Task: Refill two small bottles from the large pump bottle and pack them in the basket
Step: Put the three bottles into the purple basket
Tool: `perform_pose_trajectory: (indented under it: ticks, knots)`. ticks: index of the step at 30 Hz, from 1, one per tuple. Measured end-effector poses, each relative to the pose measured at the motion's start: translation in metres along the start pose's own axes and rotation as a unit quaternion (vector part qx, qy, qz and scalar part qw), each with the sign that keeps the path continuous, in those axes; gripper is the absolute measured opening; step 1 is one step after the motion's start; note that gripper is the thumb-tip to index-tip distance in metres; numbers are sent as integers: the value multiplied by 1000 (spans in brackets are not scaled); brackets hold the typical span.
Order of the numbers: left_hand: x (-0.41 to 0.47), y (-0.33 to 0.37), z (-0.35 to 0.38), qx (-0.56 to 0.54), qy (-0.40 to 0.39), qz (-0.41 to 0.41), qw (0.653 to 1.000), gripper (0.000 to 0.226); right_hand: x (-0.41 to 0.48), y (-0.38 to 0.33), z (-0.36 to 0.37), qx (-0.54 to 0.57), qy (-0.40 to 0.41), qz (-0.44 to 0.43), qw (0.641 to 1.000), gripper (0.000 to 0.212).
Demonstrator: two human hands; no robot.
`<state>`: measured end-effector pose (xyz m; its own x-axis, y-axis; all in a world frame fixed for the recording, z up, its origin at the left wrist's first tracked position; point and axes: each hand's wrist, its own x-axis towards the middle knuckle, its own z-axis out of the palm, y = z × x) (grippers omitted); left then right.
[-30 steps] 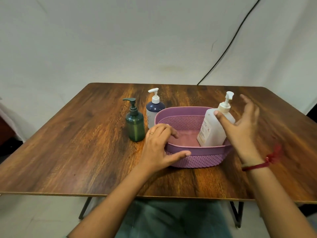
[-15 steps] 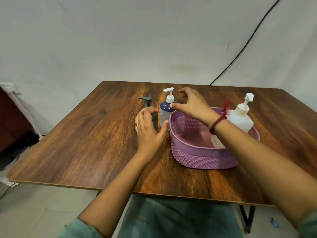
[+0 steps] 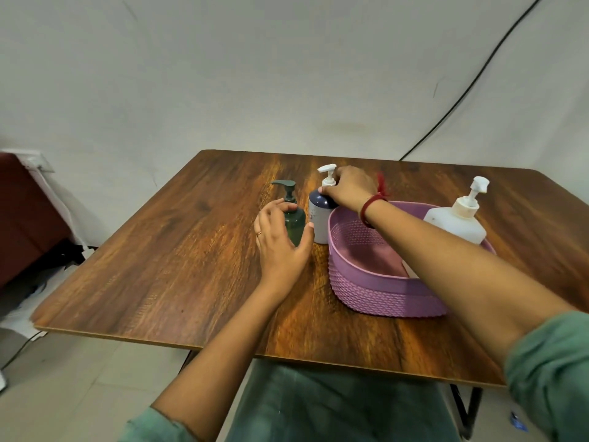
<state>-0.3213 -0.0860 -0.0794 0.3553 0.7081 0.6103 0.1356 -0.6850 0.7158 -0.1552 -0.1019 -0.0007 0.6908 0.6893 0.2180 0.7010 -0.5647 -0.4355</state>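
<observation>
A small green pump bottle (image 3: pixel 295 222) stands upright on the wooden table (image 3: pixel 191 250), left of the purple basket (image 3: pixel 376 291). My left hand (image 3: pixel 280 244) wraps round it, fingers on its left side and thumb on its right. Beside it stands a small navy bottle (image 3: pixel 318 215) with a white pump, touching the basket's left end. My right hand (image 3: pixel 349 186) reaches over the basket and grips this bottle at its shoulder, just under the pump. The large white pump bottle (image 3: pixel 459 223) stands inside the basket at its far right, its lower part hidden by my right forearm.
A black cable (image 3: pixel 462 94) runs down the white wall to the table's back edge. A dark red piece of furniture (image 3: pixel 19 212) stands on the floor at the left. The table's near edge lies close to my lap.
My right hand came down onto the navy bottle and took hold of it. My left hand closed round the green bottle. The view has shifted slightly.
</observation>
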Motion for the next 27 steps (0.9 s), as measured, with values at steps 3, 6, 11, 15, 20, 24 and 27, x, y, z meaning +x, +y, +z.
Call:
perform_pose_trajectory:
  ticks: [3, 6, 11, 15, 20, 24, 27]
  knots:
    - [2, 7, 0, -6, -1, 8, 1000, 34, -4, 2, 1, 6, 38, 7, 999, 29]
    - [5, 10, -1, -9, 10, 28, 1000, 34, -7, 2, -13, 45, 96, -3, 994, 32]
    - [13, 26, 0, -36, 27, 40, 998, 36, -23, -1, -59, 137, 190, -39, 971, 35]
    - [19, 48, 3, -61, 28, 71, 995, 37, -49, 3, -100, 130, 192, -66, 971, 32]
    - [16, 73, 18, -85, -51, 88, 991, 43, -81, 29, -126, 109, 93, -58, 988, 25]
    - [12, 75, 34, -71, -184, 80, 977, 56, -91, 48, -108, 97, 22, -34, 994, 12]
    - [12, 77, 47, -44, -279, 55, 958, 72, -97, 64, -88, 72, -12, -29, 997, 16]
